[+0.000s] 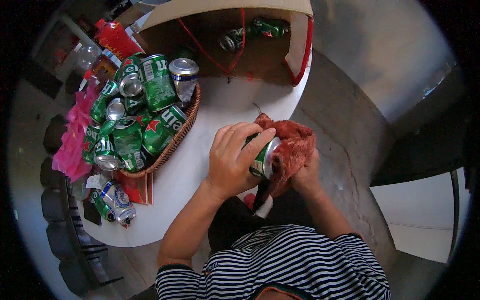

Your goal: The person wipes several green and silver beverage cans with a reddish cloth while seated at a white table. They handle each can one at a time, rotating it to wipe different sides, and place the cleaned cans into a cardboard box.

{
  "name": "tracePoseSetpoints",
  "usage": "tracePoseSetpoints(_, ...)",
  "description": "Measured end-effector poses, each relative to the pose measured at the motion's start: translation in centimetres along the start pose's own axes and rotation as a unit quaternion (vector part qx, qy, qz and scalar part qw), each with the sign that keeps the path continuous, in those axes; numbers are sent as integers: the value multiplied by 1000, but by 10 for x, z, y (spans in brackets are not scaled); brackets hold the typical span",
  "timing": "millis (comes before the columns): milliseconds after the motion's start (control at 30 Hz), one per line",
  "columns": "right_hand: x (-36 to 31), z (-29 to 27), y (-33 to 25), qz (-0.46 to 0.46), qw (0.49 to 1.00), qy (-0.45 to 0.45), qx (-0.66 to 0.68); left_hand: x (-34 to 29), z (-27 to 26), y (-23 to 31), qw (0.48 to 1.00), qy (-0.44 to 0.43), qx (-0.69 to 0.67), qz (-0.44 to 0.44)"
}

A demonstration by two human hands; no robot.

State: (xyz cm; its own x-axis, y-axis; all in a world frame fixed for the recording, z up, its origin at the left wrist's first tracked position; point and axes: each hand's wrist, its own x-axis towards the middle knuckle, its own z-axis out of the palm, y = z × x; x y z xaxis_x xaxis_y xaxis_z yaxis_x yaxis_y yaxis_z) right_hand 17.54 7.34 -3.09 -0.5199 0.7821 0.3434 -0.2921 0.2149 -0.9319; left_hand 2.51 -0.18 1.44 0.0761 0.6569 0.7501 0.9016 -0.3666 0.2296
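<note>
A green drink can (260, 162) is gripped in my left hand (231, 157), tilted so that its silver end faces right. My right hand (306, 172) holds a fluffy reddish-brown cloth (295, 142) against that silver end. Much of the can is covered by my left fingers, and the cloth hides most of my right fingers. Both hands are above the table's near right edge, in front of my striped shirt. To their left, a wicker basket (182, 134) is heaped with green cans (157, 82), some of them dented.
A cardboard box (200, 30) with red trim and a red cord lies on its side at the back, crushed green cans (255, 32) inside. Crushed cans (117, 200) lie left on the white table (175, 195), near a pink plastic bag (75, 140). Dark chairs (57, 205) line the left.
</note>
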Motion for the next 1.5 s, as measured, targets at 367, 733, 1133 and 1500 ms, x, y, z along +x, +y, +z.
tracePoseSetpoints(367,-1,13,-4,-29,999,-25,-22,-6,-2,-2,994,-6,109,-2)
tracePoseSetpoints(733,-14,19,22,-3,994,42,96,-4,-5,-1,996,36,4,-78)
tracePoseSetpoints(1133,16,50,-10,-127,990,-37,43,-6,-18,-3,765,113,-520,-362)
tracePoseSetpoints(1500,34,59,-19,-86,985,-49,138,-15,-11,-1,763,89,-513,-384)
